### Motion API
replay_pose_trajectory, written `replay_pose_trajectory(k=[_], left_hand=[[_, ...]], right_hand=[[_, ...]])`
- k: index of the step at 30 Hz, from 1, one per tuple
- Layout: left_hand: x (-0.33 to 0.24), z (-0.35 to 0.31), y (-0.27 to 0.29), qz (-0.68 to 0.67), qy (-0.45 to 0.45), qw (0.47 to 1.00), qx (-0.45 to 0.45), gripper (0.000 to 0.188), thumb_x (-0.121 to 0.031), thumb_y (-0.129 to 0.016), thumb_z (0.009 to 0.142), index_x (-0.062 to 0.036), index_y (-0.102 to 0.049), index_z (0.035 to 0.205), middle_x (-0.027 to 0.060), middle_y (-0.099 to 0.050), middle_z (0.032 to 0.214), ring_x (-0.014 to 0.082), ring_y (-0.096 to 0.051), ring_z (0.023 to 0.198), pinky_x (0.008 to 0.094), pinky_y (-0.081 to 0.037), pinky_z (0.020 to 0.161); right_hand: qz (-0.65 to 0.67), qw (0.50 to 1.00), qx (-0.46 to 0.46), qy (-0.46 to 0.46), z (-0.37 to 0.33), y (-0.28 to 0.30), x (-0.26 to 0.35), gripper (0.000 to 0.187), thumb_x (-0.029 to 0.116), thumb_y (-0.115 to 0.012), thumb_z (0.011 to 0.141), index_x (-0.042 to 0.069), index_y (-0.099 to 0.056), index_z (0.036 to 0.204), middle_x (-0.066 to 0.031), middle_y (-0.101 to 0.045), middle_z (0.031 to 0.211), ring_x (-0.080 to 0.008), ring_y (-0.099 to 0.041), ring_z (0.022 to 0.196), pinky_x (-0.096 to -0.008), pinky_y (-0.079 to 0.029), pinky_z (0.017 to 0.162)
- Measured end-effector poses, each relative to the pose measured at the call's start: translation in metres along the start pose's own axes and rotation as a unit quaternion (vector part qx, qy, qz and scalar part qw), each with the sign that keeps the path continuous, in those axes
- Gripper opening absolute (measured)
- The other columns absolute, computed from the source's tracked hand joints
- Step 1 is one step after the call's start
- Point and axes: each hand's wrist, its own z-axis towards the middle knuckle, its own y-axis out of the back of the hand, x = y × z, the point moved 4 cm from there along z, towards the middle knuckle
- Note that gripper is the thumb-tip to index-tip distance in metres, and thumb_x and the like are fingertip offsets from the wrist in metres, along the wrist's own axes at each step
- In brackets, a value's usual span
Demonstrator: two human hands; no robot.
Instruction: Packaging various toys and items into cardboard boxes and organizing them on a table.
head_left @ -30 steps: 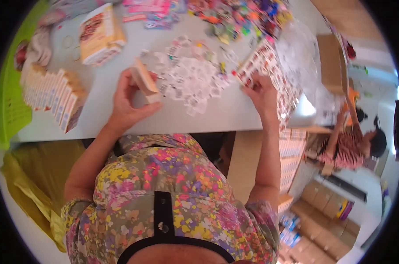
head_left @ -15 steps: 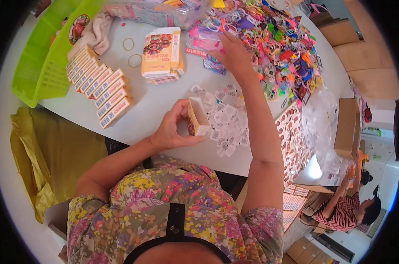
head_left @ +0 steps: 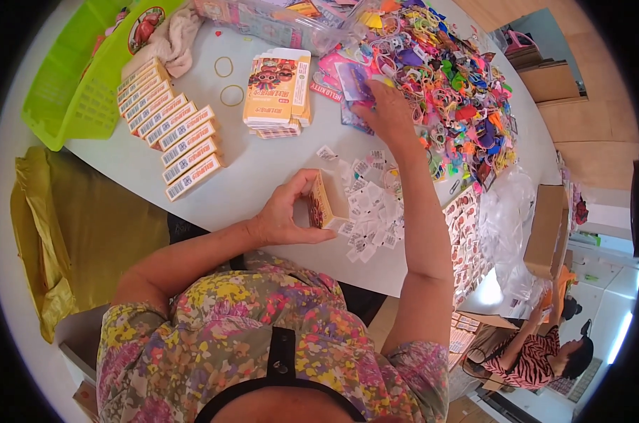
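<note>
My left hand [head_left: 285, 213] is wrapped round a small open carton box [head_left: 321, 202], orange-yellow outside and pale inside, its open side tilted toward the right. Farther off, my right hand [head_left: 390, 116] pinches a small purple picture card [head_left: 353, 80] at its right edge, above a stack of pink and blue cards [head_left: 326, 88]. The fingertips are partly hidden behind the hand. Between my two arms lies a heap of small white printed sachets [head_left: 372, 211]. A stack of flat, unfolded yellow cartons [head_left: 273, 92] sits beyond my left hand.
Filled-looking cartons [head_left: 185, 148] stand in a stepped row at left, near a green basket [head_left: 76, 106] and a cloth [head_left: 171, 46]. Colourful trinkets [head_left: 453, 92] heap up at right. Rubber bands [head_left: 231, 95] lie on the table [head_left: 228, 141]. A co-worker [head_left: 538, 356] sits at far right.
My right hand has drawn back slightly to the right, with the purple card now showing at its fingers. The left hand still holds the box. The whole view has shifted a little.
</note>
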Motion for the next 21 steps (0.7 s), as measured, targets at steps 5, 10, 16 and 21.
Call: replay_pose_trajectory(k=[5,10,16,21], left_hand=[[-0.011,0.004,0.005,0.060,-0.068,0.993,-0.069,0.084,-0.007,-0.081,0.070,-0.0019,-0.034,0.139,0.0078,-0.049,0.127,0.0184,-0.050,0.117,0.0347,-0.039,0.104],[-0.003,0.001,0.003,0.106,-0.108,0.983,-0.102,0.085,-0.010,-0.084,0.070,-0.0032,-0.037,0.140,0.0088,-0.048,0.129,0.0168,-0.051,0.116,0.0314,-0.043,0.099],[0.004,0.000,0.003,0.108,-0.113,0.983,-0.092,0.089,-0.005,-0.084,0.068,-0.0027,-0.032,0.140,0.0100,-0.044,0.134,0.0203,-0.046,0.124,0.0365,-0.039,0.106],[0.003,0.001,0.001,0.107,-0.118,0.980,-0.115,0.081,-0.010,-0.084,0.069,-0.0018,-0.039,0.136,0.0086,-0.050,0.125,0.0164,-0.051,0.116,0.0319,-0.042,0.101]], right_hand=[[-0.064,0.994,-0.034,0.085,-0.004,-0.009,-0.002,0.049,0.038,-0.074,0.077,0.007,-0.066,0.115,-0.0125,-0.064,0.119,-0.0320,-0.059,0.107,-0.0427,-0.047,0.091],[-0.103,0.991,-0.074,0.047,0.006,-0.011,0.025,0.053,0.048,-0.072,0.076,0.008,-0.068,0.111,-0.0105,-0.064,0.112,-0.0309,-0.060,0.104,-0.0486,-0.046,0.088],[-0.136,0.991,-0.022,0.003,0.026,-0.013,0.037,0.055,0.050,-0.073,0.071,0.007,-0.069,0.105,-0.0112,-0.063,0.103,-0.0305,-0.060,0.101,-0.0488,-0.048,0.083],[-0.043,0.998,0.034,-0.031,0.035,-0.029,0.027,0.040,0.032,-0.074,0.065,0.005,-0.070,0.094,-0.0095,-0.062,0.102,-0.0276,-0.058,0.105,-0.0496,-0.047,0.082]])
